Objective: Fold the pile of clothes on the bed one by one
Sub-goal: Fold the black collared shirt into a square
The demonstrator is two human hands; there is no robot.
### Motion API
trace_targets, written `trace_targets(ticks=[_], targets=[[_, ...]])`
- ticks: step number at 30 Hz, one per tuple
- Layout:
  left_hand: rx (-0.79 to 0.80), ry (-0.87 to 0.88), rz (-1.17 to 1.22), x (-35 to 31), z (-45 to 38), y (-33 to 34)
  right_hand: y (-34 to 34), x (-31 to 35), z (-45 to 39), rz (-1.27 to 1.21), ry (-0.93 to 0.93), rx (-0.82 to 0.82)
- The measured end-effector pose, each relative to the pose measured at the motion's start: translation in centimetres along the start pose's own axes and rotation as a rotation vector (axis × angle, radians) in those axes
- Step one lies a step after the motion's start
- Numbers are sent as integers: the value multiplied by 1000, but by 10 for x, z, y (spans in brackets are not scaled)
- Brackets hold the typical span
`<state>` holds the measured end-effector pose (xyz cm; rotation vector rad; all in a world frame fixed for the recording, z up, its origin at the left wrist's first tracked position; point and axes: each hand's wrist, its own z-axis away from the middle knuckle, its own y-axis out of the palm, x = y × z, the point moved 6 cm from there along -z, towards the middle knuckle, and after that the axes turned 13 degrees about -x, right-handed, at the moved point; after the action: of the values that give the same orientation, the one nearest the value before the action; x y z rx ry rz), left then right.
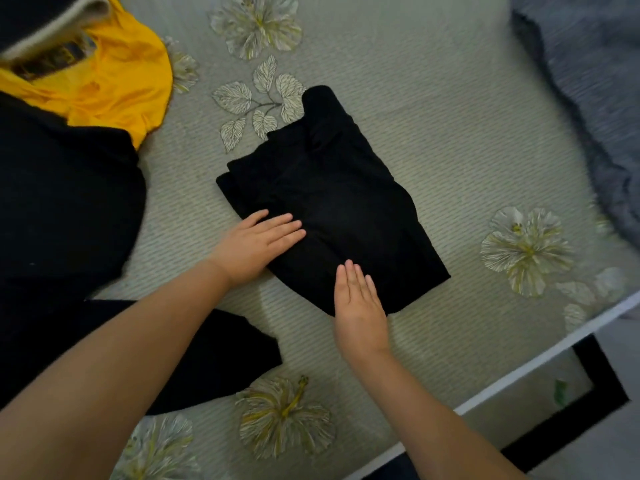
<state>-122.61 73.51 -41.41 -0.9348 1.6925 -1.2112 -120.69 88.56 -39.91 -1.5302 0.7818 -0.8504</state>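
Both flat, left hand (254, 244) and right hand (358, 299) press folded black garment (332, 188).

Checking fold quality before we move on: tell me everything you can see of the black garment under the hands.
The black garment is folded into a rough slanted rectangle, plain dark soft fabric, layered edges showing at its left corner and a narrow flap sticking out at the top. It lies flat on the floral bedsheet, apart from the other clothes. The left hand and right hand press flat on its near end.
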Motion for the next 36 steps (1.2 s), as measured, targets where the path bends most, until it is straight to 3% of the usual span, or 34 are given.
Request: trace_targets(ticks=[5, 9, 14, 20, 24, 27, 32, 34, 36], targets=[[-259, -16, 18, -36, -36, -16, -33, -51, -8, -109, 51, -64], [-353, -53, 36, -50, -65, -35, -63, -84, -24, -162, 17, -88], [-458, 5, 9, -83, -172, -65, -113, -174, -67, -248, 49, -94], [-374, 6, 60, -136, -333, -78, -174, -321, -124, -328, 218, 24], [-350, -23, 135, -169, -433, -84, -219, -406, -169, -242, 209, 21], [-447, -9, 131, -186, -508, -109, -265, -458, -197, -197, 208, -107], [-622, 249, 64, -224, -602, -150, -333, -511, -204, -73, 137, -507], [-632, 322, 33, -230, -617, -138, -322, -523, -197, -79, 105, -585], [-518, 319, 16, -227, -620, -102, -284, -531, -194, -80, 100, -528]])
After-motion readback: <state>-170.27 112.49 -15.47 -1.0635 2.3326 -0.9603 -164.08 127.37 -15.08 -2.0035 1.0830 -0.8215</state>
